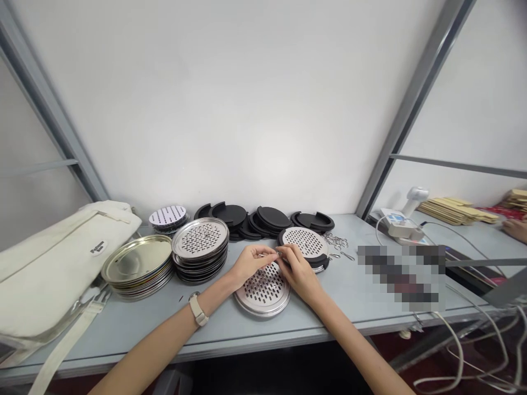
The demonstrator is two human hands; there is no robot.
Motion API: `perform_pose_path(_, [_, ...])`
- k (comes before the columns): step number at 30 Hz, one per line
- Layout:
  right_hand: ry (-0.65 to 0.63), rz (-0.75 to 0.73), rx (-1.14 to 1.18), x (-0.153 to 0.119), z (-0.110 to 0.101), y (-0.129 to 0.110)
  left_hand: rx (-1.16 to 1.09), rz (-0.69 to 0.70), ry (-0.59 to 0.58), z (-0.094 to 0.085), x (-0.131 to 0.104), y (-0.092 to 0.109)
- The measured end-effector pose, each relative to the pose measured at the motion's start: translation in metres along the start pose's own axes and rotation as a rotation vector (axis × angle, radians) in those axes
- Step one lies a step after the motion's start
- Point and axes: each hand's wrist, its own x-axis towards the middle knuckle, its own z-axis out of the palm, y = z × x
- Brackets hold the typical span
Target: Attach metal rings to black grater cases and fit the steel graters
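My left hand (pixel 253 266) and my right hand (pixel 298 274) meet fingertip to fingertip, both closed in a pinch on a small metal wire clip (pixel 263 255), mostly covered by the fingers. Directly beneath them lies a round metal grater plate (pixel 263 299) with rows of slots. Just beyond my right hand, another slotted grater plate (pixel 304 242) sits with a black rim piece around part of its edge. Loose wire clips (pixel 335 241) are scattered to its right.
Stacked slotted plates (pixel 200 238) and plain metal discs (pixel 138 258) stand to the left, beside a cream bag (pixel 61 263). Black round holders (pixel 274 218) line the wall. On the right are a white device (pixel 397 222), cables, wooden pieces (pixel 455 211) and another person's hand (pixel 514 229).
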Motion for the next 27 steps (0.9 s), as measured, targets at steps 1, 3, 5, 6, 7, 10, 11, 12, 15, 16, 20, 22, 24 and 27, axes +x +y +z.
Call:
perform_pose_path(1, [0.006,-0.006,-0.017,-0.0001,0.0006,0.0004,0.000,-0.007,0.000,0.0003,0.0001,-0.0002])
perform_pose_path(3, [0.022,-0.011,-0.045,-0.0003,0.0017,0.0012,0.009,-0.024,-0.003,0.0009,0.0001,-0.0002])
perform_pose_path(5, [0.037,-0.016,-0.057,-0.0004,0.0020,0.0014,0.028,-0.038,-0.010,0.0014,-0.0002,0.0000])
perform_pose_path(6, [0.043,-0.018,-0.061,-0.0003,0.0018,0.0013,0.037,-0.041,-0.012,0.0016,-0.0003,0.0000])
perform_pose_path(7, [0.047,-0.020,-0.066,-0.0002,0.0015,0.0010,0.045,-0.044,-0.012,0.0017,-0.0004,-0.0002])
perform_pose_path(10, [0.042,-0.019,-0.078,0.0002,0.0005,0.0003,0.058,-0.043,-0.010,0.0017,-0.0005,-0.0015])
perform_pose_path(11, [0.039,-0.017,-0.079,0.0003,0.0004,0.0002,0.059,-0.040,-0.010,0.0016,-0.0004,-0.0019])
perform_pose_path(12, [0.035,-0.015,-0.077,0.0004,0.0005,0.0002,0.062,-0.036,-0.011,0.0015,-0.0004,-0.0023])
perform_pose_path(15, [0.034,-0.016,-0.068,0.0003,0.0012,0.0009,0.072,-0.027,-0.011,0.0011,-0.0002,-0.0028])
perform_pose_path(16, [0.037,-0.020,-0.067,0.0002,0.0015,0.0011,0.074,-0.027,-0.011,0.0011,-0.0002,-0.0027])
perform_pose_path(20, [0.044,-0.025,-0.077,-0.0001,0.0012,0.0017,0.076,-0.035,-0.009,0.0015,-0.0002,-0.0023])
perform_pose_path(22, [0.035,-0.024,-0.079,-0.0002,0.0005,0.0016,0.080,-0.038,-0.011,0.0018,-0.0002,-0.0025])
perform_pose_path(24, [0.020,-0.023,-0.071,-0.0001,-0.0002,0.0015,0.081,-0.038,-0.018,0.0019,-0.0002,-0.0029])
perform_pose_path(27, [0.003,-0.019,-0.055,0.0000,-0.0009,0.0014,0.078,-0.023,-0.023,0.0022,-0.0003,-0.0028])
